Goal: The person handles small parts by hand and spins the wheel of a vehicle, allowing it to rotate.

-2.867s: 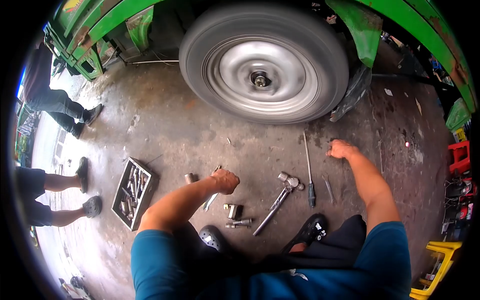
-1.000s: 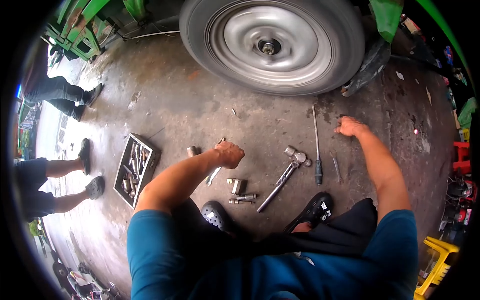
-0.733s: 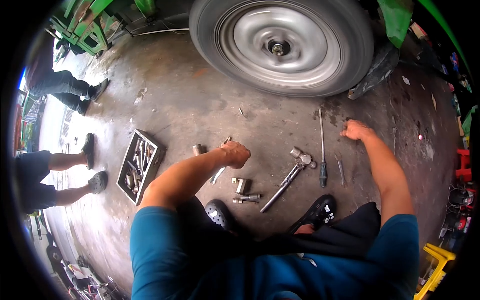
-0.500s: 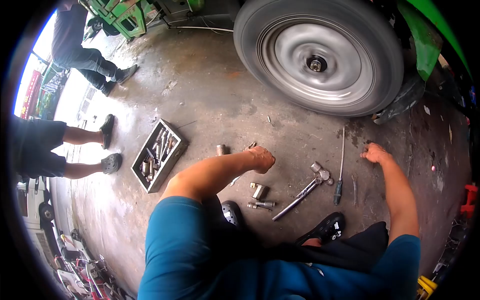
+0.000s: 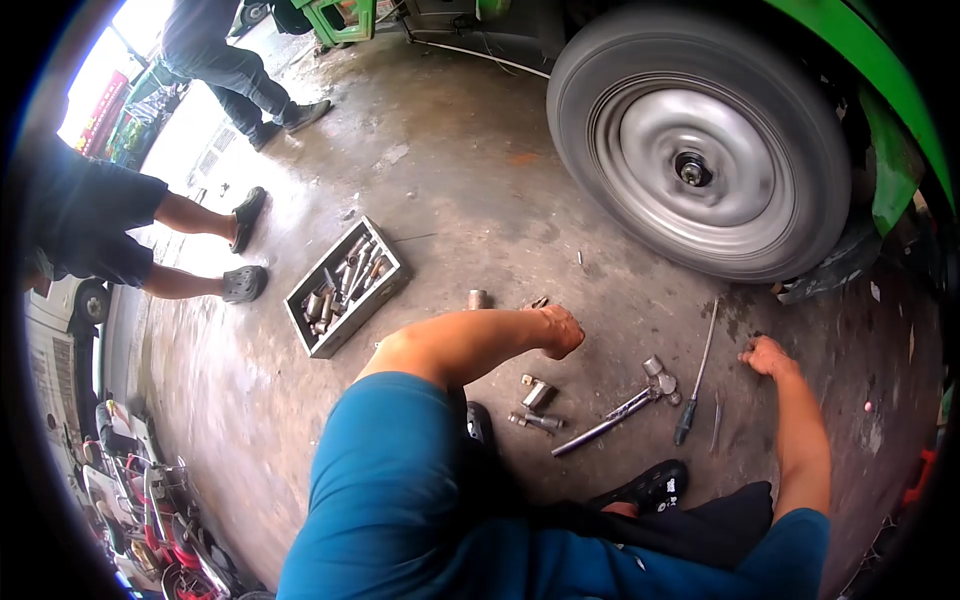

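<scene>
My left hand point(image 5: 560, 332) is held over the floor with its fingers curled closed; whatever may be inside is hidden. A small dark metal piece point(image 5: 537, 303) shows just beyond it. My right hand point(image 5: 768, 356) hangs near the screwdriver point(image 5: 703, 365), its fingers loosely bent and apart, with nothing seen in them. Between my hands lie a ball-peen hammer point(image 5: 622, 407) and a metal socket point(image 5: 653, 367) against its head. A slim wrench point(image 5: 716, 424) is beside the screwdriver. Nearer my left arm are a square metal block point(image 5: 537, 393), a bolt-like part point(image 5: 540, 422) and a cylindrical socket point(image 5: 478, 299).
A large wheel point(image 5: 680, 140) under a green vehicle body point(image 5: 865, 60) looks smeared, as if spinning. A tool tray point(image 5: 350, 320) full of sockets sits to the left. Two people stand beyond it, in clogs point(image 5: 245, 285) and dark shoes point(image 5: 305, 116). Motorbikes point(image 5: 150, 500) are at lower left.
My view has turned a little, so the wheel, tray and tools sit further right in it. Both hands keep nearly the same pose, and the tools lie as before.
</scene>
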Tool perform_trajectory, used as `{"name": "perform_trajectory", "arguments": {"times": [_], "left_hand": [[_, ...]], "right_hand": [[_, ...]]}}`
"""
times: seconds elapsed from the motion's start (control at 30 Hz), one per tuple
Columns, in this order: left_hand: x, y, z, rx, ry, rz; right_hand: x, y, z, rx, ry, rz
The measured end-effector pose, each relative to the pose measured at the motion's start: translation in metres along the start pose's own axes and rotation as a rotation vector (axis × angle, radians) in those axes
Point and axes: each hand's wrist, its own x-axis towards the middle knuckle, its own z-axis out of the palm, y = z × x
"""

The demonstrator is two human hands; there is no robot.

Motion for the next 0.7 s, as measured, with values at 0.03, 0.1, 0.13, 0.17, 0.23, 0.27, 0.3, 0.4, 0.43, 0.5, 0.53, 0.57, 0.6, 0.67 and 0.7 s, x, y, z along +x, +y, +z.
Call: {"name": "perform_trajectory", "arguments": {"times": [0.03, 0.1, 0.13, 0.17, 0.23, 0.27, 0.3, 0.4, 0.43, 0.5, 0.53, 0.57, 0.6, 0.67, 0.7], "left_hand": [[0.001, -0.001, 0.002, 0.005, 0.013, 0.006], [0.005, -0.003, 0.006, 0.019, 0.024, 0.019], [0.008, -0.003, 0.007, 0.027, 0.022, 0.025], [0.010, -0.004, 0.008, 0.033, 0.020, 0.031], [0.009, -0.003, 0.007, 0.037, 0.011, 0.028], [0.009, -0.002, 0.006, 0.039, 0.006, 0.027], [0.010, -0.003, 0.007, 0.039, 0.007, 0.023], [0.011, -0.003, 0.009, 0.035, 0.014, 0.023], [0.008, -0.003, 0.008, 0.033, 0.024, 0.030], [0.006, -0.003, 0.006, 0.036, 0.029, 0.036], [0.006, -0.003, 0.006, 0.040, 0.024, 0.036], [0.006, -0.003, 0.005, 0.044, 0.019, 0.037], [0.006, -0.003, 0.006, 0.041, 0.009, 0.034], [0.009, -0.003, 0.008, 0.035, -0.010, 0.032], [0.009, -0.003, 0.007, 0.034, -0.001, 0.029]], "right_hand": [[0.000, 0.000, 0.000, 0.007, -0.001, 0.001], [0.004, 0.002, 0.002, 0.017, -0.014, 0.010], [0.006, 0.003, 0.003, 0.022, -0.021, 0.015], [0.006, 0.004, 0.003, 0.023, -0.021, 0.021], [0.004, 0.002, 0.002, 0.027, -0.021, 0.034], [0.003, 0.001, 0.001, 0.023, -0.021, 0.038], [0.000, -0.001, 0.000, 0.019, -0.020, 0.041], [0.003, 0.001, 0.002, 0.002, -0.023, 0.029], [0.005, 0.002, 0.003, -0.004, -0.024, 0.023], [0.003, 0.002, 0.003, -0.014, -0.019, 0.015], [0.002, 0.002, 0.002, -0.019, -0.017, 0.011], [0.001, 0.001, 0.002, -0.018, -0.018, 0.014], [0.000, 0.000, 0.001, -0.018, -0.019, 0.017], [-0.001, 0.002, 0.003, -0.019, -0.013, 0.012], [0.001, 0.004, 0.005, -0.022, -0.004, 0.003]]}}
